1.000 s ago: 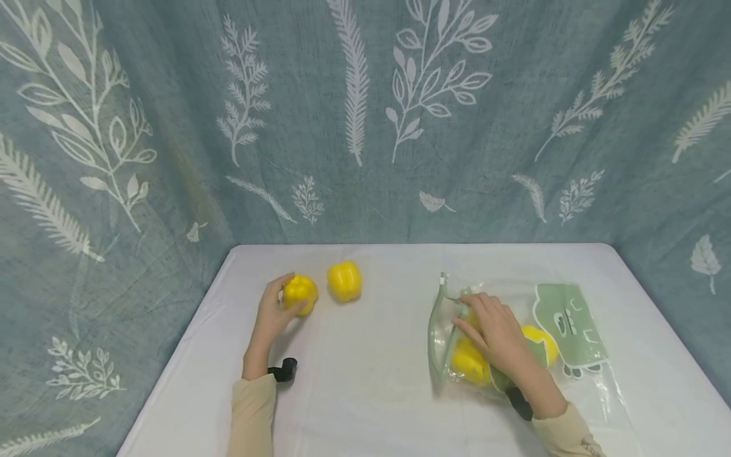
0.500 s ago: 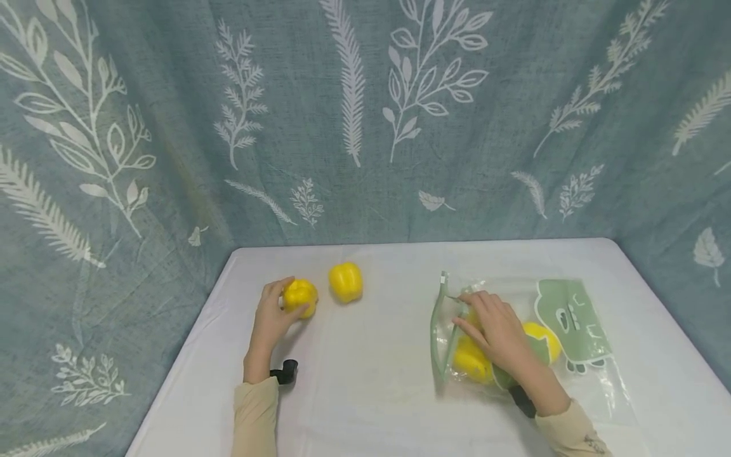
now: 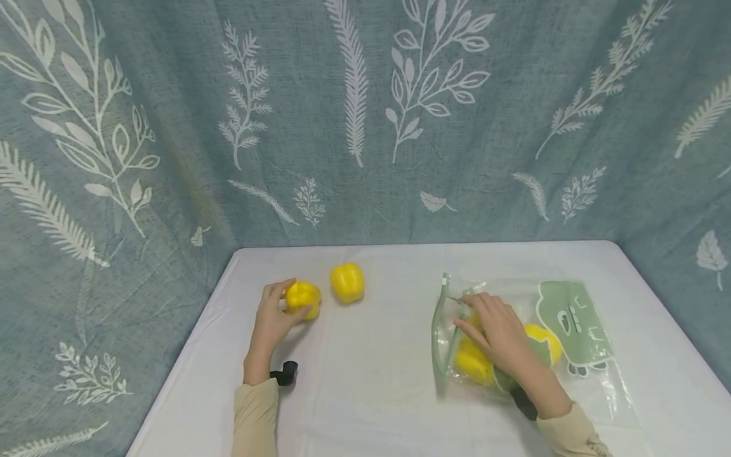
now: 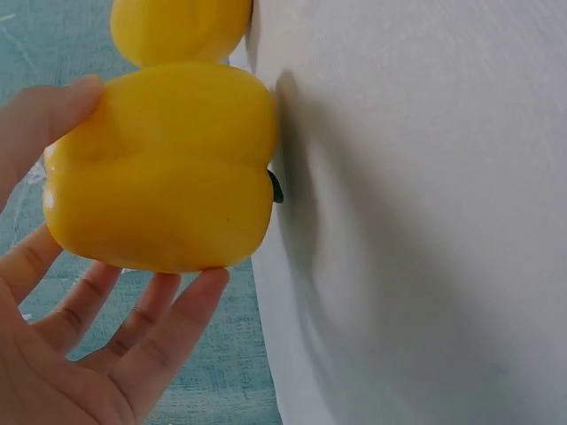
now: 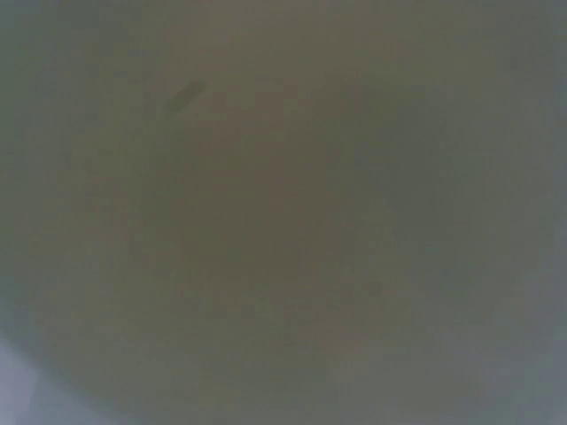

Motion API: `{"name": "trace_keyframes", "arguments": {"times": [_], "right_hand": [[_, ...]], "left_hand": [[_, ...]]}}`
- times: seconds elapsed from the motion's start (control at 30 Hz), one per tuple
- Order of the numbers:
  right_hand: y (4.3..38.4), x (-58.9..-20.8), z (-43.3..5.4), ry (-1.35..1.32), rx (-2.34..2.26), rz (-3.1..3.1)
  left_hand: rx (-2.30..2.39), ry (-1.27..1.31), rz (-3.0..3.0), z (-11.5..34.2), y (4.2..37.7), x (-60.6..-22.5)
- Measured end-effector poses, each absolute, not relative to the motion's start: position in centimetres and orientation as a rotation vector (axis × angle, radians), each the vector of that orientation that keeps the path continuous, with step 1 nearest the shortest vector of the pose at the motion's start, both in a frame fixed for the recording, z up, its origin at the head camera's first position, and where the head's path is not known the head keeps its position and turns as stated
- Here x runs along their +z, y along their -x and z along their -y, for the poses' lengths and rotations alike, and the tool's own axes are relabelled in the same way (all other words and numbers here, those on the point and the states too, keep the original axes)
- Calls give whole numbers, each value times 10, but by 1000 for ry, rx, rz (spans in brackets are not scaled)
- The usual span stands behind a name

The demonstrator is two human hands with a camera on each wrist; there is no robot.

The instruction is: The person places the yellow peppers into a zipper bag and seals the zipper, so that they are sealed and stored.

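In the head view, my left hand (image 3: 273, 320) holds a yellow bell pepper (image 3: 304, 299) between thumb and fingers at the table's left side. The left wrist view shows this bell pepper (image 4: 164, 168) large, its dark stem turned toward the white tabletop. A second yellow bell pepper (image 3: 347, 283) lies just to its right on the table. On the right, my right hand (image 3: 498, 333) grips the edge of a clear zip bag (image 3: 613, 397) at its green-rimmed mouth. Inside the bag are yellow bell peppers (image 3: 473, 363), partly hidden by that hand. The right wrist view is dark and blurred.
The white-covered table (image 3: 377, 381) has its back edge against a blue-green curtain (image 3: 320, 127) with white leaf prints, which also hangs at both sides. The bag's mouth faces left, and its green cartoon print (image 3: 577, 320) lies toward the back right.
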State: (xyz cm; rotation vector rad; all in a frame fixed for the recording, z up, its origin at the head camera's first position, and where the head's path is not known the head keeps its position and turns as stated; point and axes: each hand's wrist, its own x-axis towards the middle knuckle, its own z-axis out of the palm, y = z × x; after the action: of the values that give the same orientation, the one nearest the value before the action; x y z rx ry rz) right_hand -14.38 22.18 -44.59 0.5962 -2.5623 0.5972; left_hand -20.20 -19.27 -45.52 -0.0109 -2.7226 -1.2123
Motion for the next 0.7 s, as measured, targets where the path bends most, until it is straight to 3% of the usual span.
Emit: {"name": "trace_keyframes", "arguments": {"times": [0.7], "right_hand": [[142,-446,-222,-596,601,2562]], "left_hand": [[-1394,127,2643,180,198,-443]]}}
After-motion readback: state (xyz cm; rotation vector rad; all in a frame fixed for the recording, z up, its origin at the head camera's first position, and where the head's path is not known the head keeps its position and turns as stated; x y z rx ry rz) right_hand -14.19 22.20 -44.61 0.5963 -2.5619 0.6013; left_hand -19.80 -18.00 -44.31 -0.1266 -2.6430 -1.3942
